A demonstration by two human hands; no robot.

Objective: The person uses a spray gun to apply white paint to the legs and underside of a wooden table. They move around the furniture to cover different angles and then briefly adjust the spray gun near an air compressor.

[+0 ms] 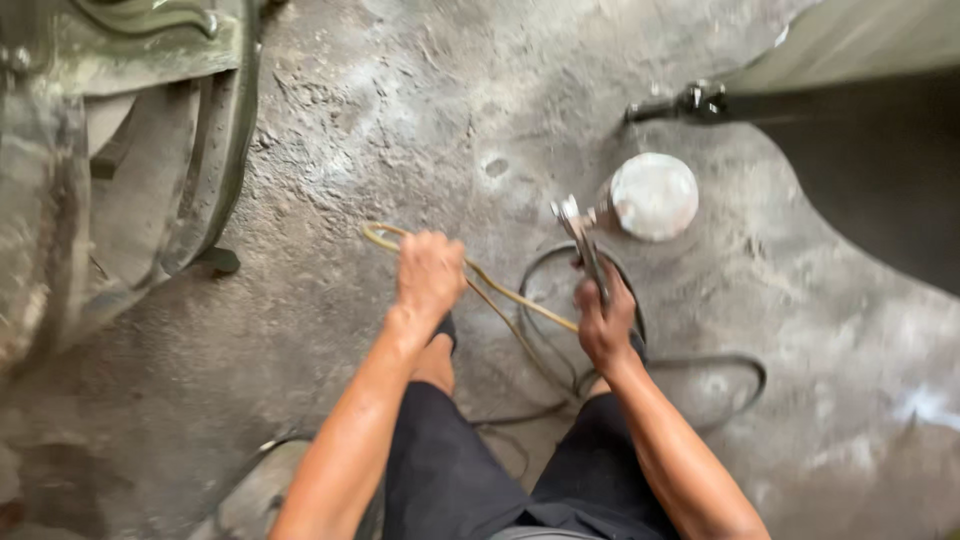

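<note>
Looking straight down at a rough, grey concrete floor. The left hand is clenched around a thin yellowish hose that loops out at about 9 o'clock of the fist and runs off toward 4 o'clock. The right hand is gripping the handle of a metal spray gun, nozzle end pointing up at 12 o'clock. Its round silver cup sits at roughly 1 o'clock from that hand. A black hose curls on the floor around the right hand. Black trousers below, and a worn green metal frame off at 9 o'clock.
</note>
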